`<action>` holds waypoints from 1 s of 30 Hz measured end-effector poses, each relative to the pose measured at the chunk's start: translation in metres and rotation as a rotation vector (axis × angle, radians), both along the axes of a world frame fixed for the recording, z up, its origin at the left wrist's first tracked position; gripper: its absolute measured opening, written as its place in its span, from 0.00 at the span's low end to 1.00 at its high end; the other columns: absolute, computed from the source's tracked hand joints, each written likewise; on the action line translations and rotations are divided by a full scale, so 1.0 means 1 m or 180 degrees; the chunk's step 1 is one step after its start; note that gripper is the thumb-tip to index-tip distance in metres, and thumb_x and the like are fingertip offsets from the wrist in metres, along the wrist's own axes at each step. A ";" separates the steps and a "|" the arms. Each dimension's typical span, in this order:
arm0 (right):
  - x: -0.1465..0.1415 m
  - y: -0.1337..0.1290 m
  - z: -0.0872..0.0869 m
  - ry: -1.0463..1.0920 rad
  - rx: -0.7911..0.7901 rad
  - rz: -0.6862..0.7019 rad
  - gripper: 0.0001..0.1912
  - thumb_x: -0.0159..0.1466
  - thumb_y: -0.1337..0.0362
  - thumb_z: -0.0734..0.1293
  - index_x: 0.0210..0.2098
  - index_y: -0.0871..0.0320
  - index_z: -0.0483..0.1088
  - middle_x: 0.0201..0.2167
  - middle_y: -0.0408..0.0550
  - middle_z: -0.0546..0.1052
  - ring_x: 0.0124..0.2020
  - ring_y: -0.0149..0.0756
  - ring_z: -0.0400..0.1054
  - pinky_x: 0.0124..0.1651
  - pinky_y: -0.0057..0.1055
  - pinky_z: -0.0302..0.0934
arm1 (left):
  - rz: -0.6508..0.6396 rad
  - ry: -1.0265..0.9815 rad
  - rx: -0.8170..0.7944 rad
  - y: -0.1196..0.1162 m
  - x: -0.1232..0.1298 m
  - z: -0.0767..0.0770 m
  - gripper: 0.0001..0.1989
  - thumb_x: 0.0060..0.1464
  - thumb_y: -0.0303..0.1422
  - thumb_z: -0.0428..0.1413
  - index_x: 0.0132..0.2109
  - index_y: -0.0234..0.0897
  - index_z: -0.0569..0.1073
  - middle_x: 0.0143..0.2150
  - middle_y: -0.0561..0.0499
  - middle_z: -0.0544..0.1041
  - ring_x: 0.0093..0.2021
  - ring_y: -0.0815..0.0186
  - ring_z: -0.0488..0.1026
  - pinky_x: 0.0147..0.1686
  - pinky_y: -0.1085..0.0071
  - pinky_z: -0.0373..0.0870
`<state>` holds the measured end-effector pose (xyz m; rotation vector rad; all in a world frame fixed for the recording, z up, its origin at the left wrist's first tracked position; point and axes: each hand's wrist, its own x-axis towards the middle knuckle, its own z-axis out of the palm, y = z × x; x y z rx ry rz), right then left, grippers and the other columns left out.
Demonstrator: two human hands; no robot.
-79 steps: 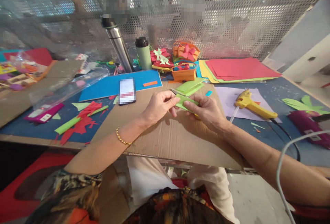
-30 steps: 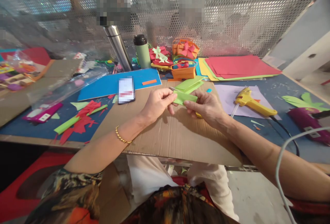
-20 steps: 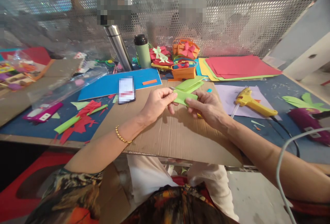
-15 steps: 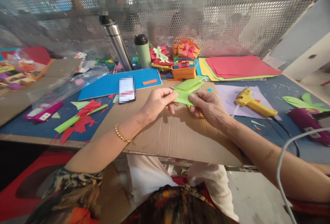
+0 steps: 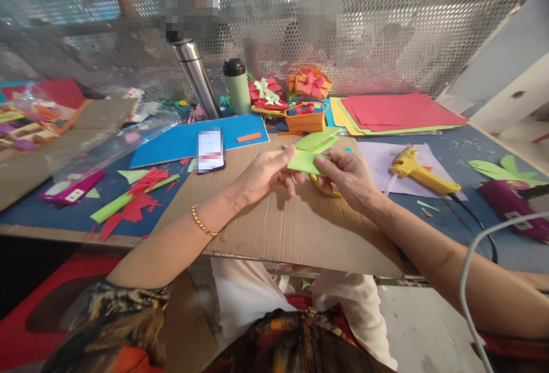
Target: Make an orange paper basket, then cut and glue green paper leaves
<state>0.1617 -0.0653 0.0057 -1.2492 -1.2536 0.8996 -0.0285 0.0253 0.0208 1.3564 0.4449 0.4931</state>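
Note:
Between my two hands is a small piece of folded light-green paper [image 5: 305, 162], raised a little over a cardboard sheet [image 5: 274, 224]. My left hand [image 5: 274, 170] pinches its left edge, thumb on top and fingers curled beneath. My right hand [image 5: 343, 171] grips the right side, with the thumb lying on the paper. Just behind lies more folded green paper [image 5: 319, 139]; where it separates from the held piece I cannot tell. Partly hidden under my right hand are the yellow handles of what look like scissors [image 5: 329, 190].
A yellow glue gun [image 5: 422, 175] lies on lilac paper at right, its black cord trailing. Coloured paper sheets [image 5: 403, 111], small orange paper baskets [image 5: 305, 118], a green bottle [image 5: 237, 90] and a leaning steel flask [image 5: 197, 78] stand behind. A phone [image 5: 211, 153] and red scraps [image 5: 143, 190] are left.
My left thumb has shifted up slightly along the paper's left edge, and the fingers beneath have spread a little. My right hand keeps its hold; more of the yellow handles shows.

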 end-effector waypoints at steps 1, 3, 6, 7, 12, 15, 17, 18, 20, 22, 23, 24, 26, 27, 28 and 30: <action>0.001 0.000 0.000 -0.0058 0.0037 -0.0016 0.35 0.57 0.28 0.75 0.25 0.55 0.69 0.17 0.41 0.72 0.16 0.27 0.61 0.20 0.27 0.52 | -0.0013 -0.0059 -0.0137 0.002 0.001 -0.001 0.25 0.63 0.55 0.64 0.38 0.34 0.76 0.29 0.47 0.82 0.22 0.66 0.78 0.25 0.72 0.77; 0.002 0.000 -0.001 -0.0178 0.0102 -0.0030 0.36 0.58 0.27 0.74 0.25 0.55 0.69 0.17 0.42 0.72 0.16 0.27 0.61 0.21 0.27 0.52 | -0.0068 -0.0136 -0.0329 0.007 0.001 -0.003 0.25 0.67 0.54 0.60 0.39 0.34 0.75 0.29 0.46 0.83 0.22 0.64 0.79 0.26 0.70 0.78; 0.003 0.000 -0.002 -0.0317 0.0171 -0.0020 0.37 0.60 0.25 0.71 0.25 0.55 0.70 0.16 0.41 0.70 0.16 0.27 0.60 0.21 0.28 0.50 | -0.0236 -0.0216 -0.0415 0.012 -0.001 -0.006 0.19 0.70 0.46 0.60 0.42 0.32 0.75 0.30 0.44 0.84 0.23 0.62 0.81 0.29 0.68 0.79; 0.004 0.000 -0.002 -0.0357 0.0186 -0.0010 0.38 0.60 0.25 0.70 0.25 0.55 0.70 0.16 0.41 0.69 0.17 0.27 0.59 0.22 0.28 0.50 | -0.0280 -0.0250 -0.0429 0.012 -0.002 -0.007 0.17 0.70 0.44 0.60 0.43 0.31 0.75 0.31 0.43 0.84 0.24 0.61 0.82 0.30 0.68 0.80; 0.005 -0.002 0.002 -0.0431 0.0203 0.0014 0.38 0.60 0.23 0.69 0.30 0.55 0.71 0.19 0.40 0.70 0.20 0.29 0.60 0.24 0.29 0.50 | -0.0361 -0.0456 -0.0499 0.013 -0.004 -0.007 0.16 0.69 0.43 0.61 0.46 0.32 0.76 0.35 0.41 0.86 0.27 0.60 0.83 0.31 0.67 0.80; 0.005 -0.004 0.006 -0.0618 0.0315 0.0059 0.38 0.62 0.23 0.66 0.31 0.55 0.71 0.20 0.41 0.71 0.22 0.31 0.63 0.28 0.31 0.54 | -0.0384 -0.0448 -0.0434 0.011 -0.004 -0.007 0.19 0.64 0.45 0.65 0.47 0.31 0.78 0.35 0.41 0.86 0.28 0.60 0.83 0.32 0.66 0.80; 0.006 -0.006 0.008 -0.0765 0.0358 0.0071 0.40 0.64 0.22 0.61 0.29 0.54 0.71 0.21 0.43 0.71 0.24 0.33 0.65 0.30 0.32 0.58 | -0.0406 -0.0375 -0.0318 0.009 -0.004 -0.006 0.19 0.59 0.44 0.69 0.45 0.30 0.80 0.36 0.41 0.86 0.29 0.60 0.84 0.33 0.66 0.81; 0.006 -0.006 0.009 -0.0800 0.0354 0.0071 0.40 0.65 0.21 0.60 0.29 0.54 0.70 0.22 0.44 0.72 0.25 0.34 0.66 0.31 0.33 0.59 | -0.0392 -0.0315 -0.0229 0.007 -0.004 -0.006 0.20 0.56 0.43 0.70 0.45 0.30 0.80 0.37 0.41 0.86 0.29 0.61 0.84 0.34 0.66 0.81; 0.007 -0.006 0.009 -0.0779 0.0336 0.0061 0.40 0.65 0.21 0.59 0.29 0.53 0.71 0.23 0.45 0.72 0.25 0.36 0.67 0.31 0.34 0.60 | -0.0276 -0.0156 0.0037 0.004 -0.003 -0.005 0.19 0.54 0.43 0.72 0.43 0.30 0.81 0.38 0.41 0.86 0.30 0.62 0.83 0.35 0.67 0.80; 0.008 -0.005 0.007 -0.0694 0.0346 0.0039 0.40 0.65 0.22 0.60 0.31 0.53 0.73 0.24 0.45 0.73 0.25 0.36 0.68 0.30 0.34 0.61 | -0.0016 -0.0044 0.0347 0.001 -0.001 -0.006 0.19 0.53 0.42 0.73 0.42 0.31 0.82 0.37 0.43 0.85 0.30 0.64 0.82 0.36 0.68 0.79; 0.009 -0.004 0.006 -0.0617 0.0350 0.0037 0.39 0.65 0.22 0.61 0.32 0.53 0.74 0.25 0.45 0.74 0.26 0.37 0.69 0.30 0.34 0.61 | 0.0174 -0.0028 0.0495 0.000 -0.001 -0.006 0.19 0.52 0.41 0.73 0.42 0.31 0.82 0.36 0.45 0.85 0.30 0.65 0.82 0.36 0.69 0.78; 0.010 -0.003 0.005 -0.0507 0.0345 0.0040 0.39 0.65 0.23 0.62 0.32 0.53 0.74 0.26 0.46 0.75 0.27 0.37 0.70 0.30 0.34 0.63 | 0.0390 -0.0028 0.0638 0.000 0.000 -0.007 0.17 0.51 0.40 0.73 0.42 0.31 0.82 0.34 0.47 0.84 0.30 0.67 0.80 0.36 0.71 0.78; 0.010 -0.001 0.004 -0.0247 0.0256 0.0083 0.36 0.64 0.24 0.65 0.33 0.53 0.74 0.26 0.46 0.76 0.28 0.38 0.72 0.32 0.34 0.66 | 0.0842 -0.0044 0.0919 0.001 0.001 -0.009 0.13 0.52 0.36 0.70 0.42 0.32 0.82 0.31 0.51 0.81 0.30 0.70 0.77 0.34 0.73 0.75; 0.010 0.000 0.003 -0.0118 0.0167 0.0126 0.34 0.63 0.26 0.69 0.33 0.53 0.74 0.25 0.46 0.77 0.27 0.38 0.72 0.32 0.34 0.67 | 0.1028 -0.0034 0.1060 0.002 0.001 -0.009 0.11 0.53 0.34 0.69 0.42 0.32 0.83 0.30 0.52 0.80 0.29 0.71 0.75 0.33 0.74 0.74; 0.009 0.001 0.003 -0.0009 0.0066 0.0167 0.32 0.60 0.29 0.73 0.33 0.54 0.73 0.24 0.45 0.77 0.26 0.37 0.72 0.31 0.34 0.66 | 0.1168 -0.0012 0.1194 0.002 0.001 -0.010 0.10 0.54 0.33 0.67 0.42 0.32 0.83 0.30 0.53 0.79 0.29 0.71 0.74 0.32 0.75 0.73; 0.006 0.002 0.002 0.0113 -0.0111 0.0213 0.27 0.55 0.39 0.80 0.34 0.55 0.73 0.22 0.43 0.77 0.22 0.35 0.69 0.28 0.32 0.64 | 0.1345 0.0028 0.1391 0.002 0.001 -0.010 0.09 0.55 0.31 0.64 0.42 0.33 0.83 0.29 0.53 0.79 0.29 0.72 0.72 0.30 0.76 0.71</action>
